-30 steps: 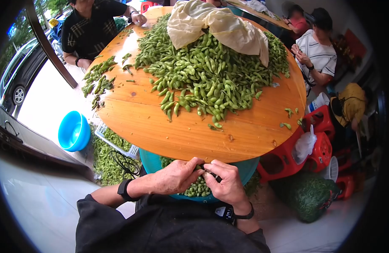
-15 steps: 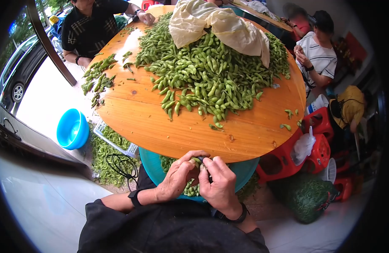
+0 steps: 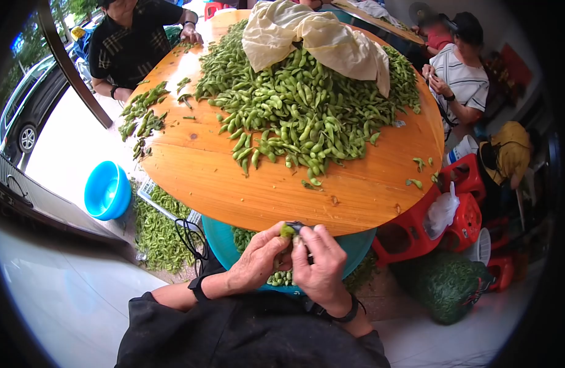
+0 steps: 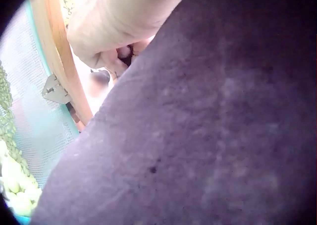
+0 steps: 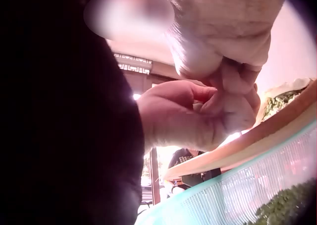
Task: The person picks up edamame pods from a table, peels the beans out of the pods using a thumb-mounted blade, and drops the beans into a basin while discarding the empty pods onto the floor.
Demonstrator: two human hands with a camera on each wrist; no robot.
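Observation:
Over the teal basin (image 3: pixel 216 240), close to the table's near edge, both hands meet at one green soybean pod (image 3: pixel 287 230). The left hand (image 3: pixel 256 262) pinches it between thumb and forefinger. Coming from the other side, the right hand (image 3: pixel 321 265) has curled fingers at the pod's end, with a small dark piece (image 3: pixel 296 226) at its fingertips; what that piece is I cannot tell. Shelled beans (image 3: pixel 280 279) lie in the basin beneath. In the right wrist view the fingers of both hands overlap and hide the pod. A dark sleeve (image 4: pixel 198 111) covers much of the left wrist view.
A heap of soybean pods (image 3: pixel 307 110) under a cream cloth (image 3: pixel 319 34) covers much of the wooden table (image 3: pixel 233 190). A blue basin (image 3: pixel 107 190) and a crate (image 3: pixel 156 199) with pods stand at left. Red stools (image 3: pixel 411 233) are at right. Other people sit around.
The left wrist has shifted right and the hands have turned, bringing the green pod into view between the fingertips. Across the table, another person's hand has lowered onto the tabletop.

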